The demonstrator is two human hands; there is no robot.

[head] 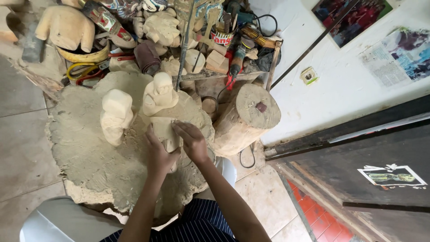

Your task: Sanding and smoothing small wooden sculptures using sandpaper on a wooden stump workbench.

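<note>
A pale wooden carving point(163, 130) rests on a dusty cloth point(89, 148) spread over my lap. My left hand point(157, 154) grips the carving from the near side. Over its far right side lies my right hand point(191, 140), fingers flat and pressing; whether something thin sits under the fingers cannot be told. Two other rough pale wooden figures stand on the cloth: one point(115, 115) to the left, one point(159, 93) just beyond the carving.
A round log stump point(248, 117) stands to the right of my hands. Beyond lies a pile of unfinished wooden figures point(67, 27), tools, a tin can point(222, 36) and a power tool with a cord point(237, 56). A white wall and dark door are at right.
</note>
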